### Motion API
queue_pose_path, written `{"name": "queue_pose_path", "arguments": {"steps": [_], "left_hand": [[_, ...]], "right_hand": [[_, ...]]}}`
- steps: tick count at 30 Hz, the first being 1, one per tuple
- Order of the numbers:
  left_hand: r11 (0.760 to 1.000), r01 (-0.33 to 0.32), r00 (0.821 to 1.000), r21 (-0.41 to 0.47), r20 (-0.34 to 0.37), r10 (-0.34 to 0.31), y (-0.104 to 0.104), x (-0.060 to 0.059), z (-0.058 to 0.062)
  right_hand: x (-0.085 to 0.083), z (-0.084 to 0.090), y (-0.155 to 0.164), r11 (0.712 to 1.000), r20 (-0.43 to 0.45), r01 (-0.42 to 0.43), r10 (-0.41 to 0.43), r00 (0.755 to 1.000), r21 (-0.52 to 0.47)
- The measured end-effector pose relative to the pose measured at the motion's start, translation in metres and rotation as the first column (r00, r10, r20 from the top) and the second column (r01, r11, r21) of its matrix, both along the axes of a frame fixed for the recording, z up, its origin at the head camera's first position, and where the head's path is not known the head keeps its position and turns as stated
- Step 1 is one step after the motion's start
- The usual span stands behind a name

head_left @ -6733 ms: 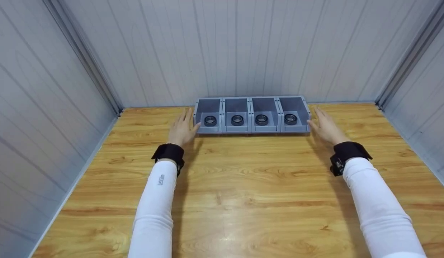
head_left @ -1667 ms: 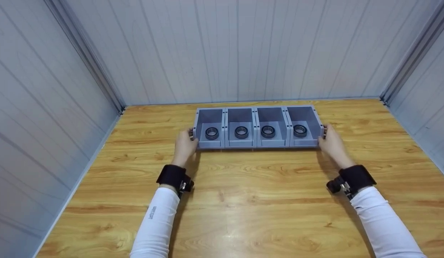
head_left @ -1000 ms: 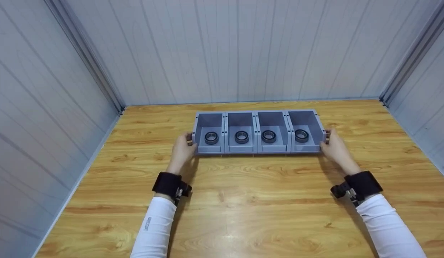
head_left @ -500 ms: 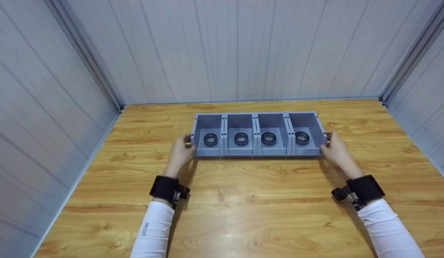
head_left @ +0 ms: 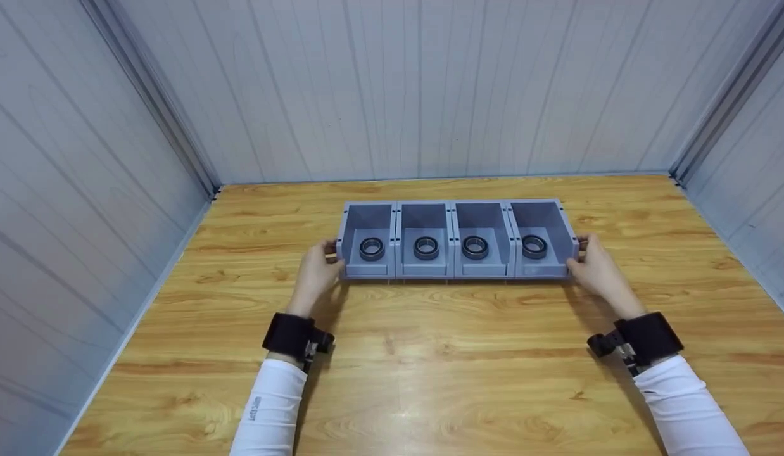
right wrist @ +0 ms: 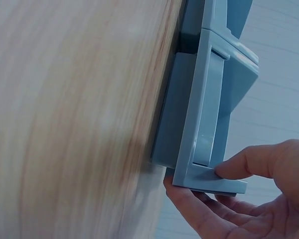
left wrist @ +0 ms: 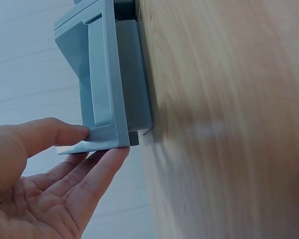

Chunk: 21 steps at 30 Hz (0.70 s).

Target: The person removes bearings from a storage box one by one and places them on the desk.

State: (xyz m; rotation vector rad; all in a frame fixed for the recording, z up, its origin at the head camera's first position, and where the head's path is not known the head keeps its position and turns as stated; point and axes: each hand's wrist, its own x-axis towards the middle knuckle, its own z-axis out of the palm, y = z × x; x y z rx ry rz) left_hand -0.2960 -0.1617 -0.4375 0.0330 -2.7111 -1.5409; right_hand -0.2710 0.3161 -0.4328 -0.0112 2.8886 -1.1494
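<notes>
A row of joined grey plastic storage bins (head_left: 425, 270) stands on the table, open fronts towards me. Each bin holds one dark ball bearing, from the leftmost bearing (head_left: 372, 255) to the rightmost bearing (head_left: 534, 254). My left hand (head_left: 316, 272) grips the row's left end. In the left wrist view its thumb presses the front corner of the end bin (left wrist: 118, 94) while the fingers lie along the outer side. At the right end, my right hand (head_left: 601, 273) pinches the other end bin (right wrist: 189, 119) likewise, thumb at the front corner and fingers outside.
The wood-grain table (head_left: 404, 361) runs back to a pale panelled wall (head_left: 392, 88). Side walls rise at left (head_left: 69, 209) and right (head_left: 753, 190). A strip of table shows between the bins and the back wall.
Earlier both hands lay with straight fingers beside the row near the back wall. They took hold of its ends, and the row has slid towards me, only slightly in the last half second.
</notes>
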Motion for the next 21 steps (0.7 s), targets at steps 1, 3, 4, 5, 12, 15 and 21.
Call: {"name": "queue_pose_path", "arguments": {"steps": [1,3,4,5,12,15,21], "left_hand": [[1.000,0.000,1.000,0.001,0.004,0.000,0.0000,0.0001,0.0000],[1.000,-0.002,1.000,0.006,0.013,0.001,0.0000,0.0003,0.0002],[1.000,-0.001,1.000,0.007,0.016,0.001,0.0001,0.0005,0.0002],[1.000,-0.003,1.000,0.011,0.020,0.002,-0.0002,0.0007,0.0005],[1.000,-0.003,1.000,0.031,0.030,0.002,-0.0014,0.0000,-0.0002],[0.999,-0.005,0.999,0.034,0.033,0.004,-0.0015,-0.0004,-0.0001],[1.000,0.006,1.000,0.023,0.023,-0.006,-0.0009,-0.0010,0.0007]], "right_hand": [[-0.0001,-0.0002,-0.0002,1.000,-0.001,-0.001,0.001,1.000,0.000],[-0.0001,0.0000,-0.0003,1.000,0.002,-0.004,0.004,1.000,0.002],[-0.0002,-0.0001,-0.0007,1.000,0.002,-0.006,0.006,1.000,0.002],[-0.0002,-0.0003,-0.0011,1.000,0.002,-0.007,0.007,1.000,0.002],[0.0003,0.0005,-0.0006,1.000,0.002,-0.019,0.019,1.000,0.012],[-0.0003,0.0020,0.0005,0.999,0.013,-0.029,0.028,1.000,0.022],[-0.0004,0.0058,0.0043,0.998,0.023,-0.055,0.054,0.998,0.034]]}}
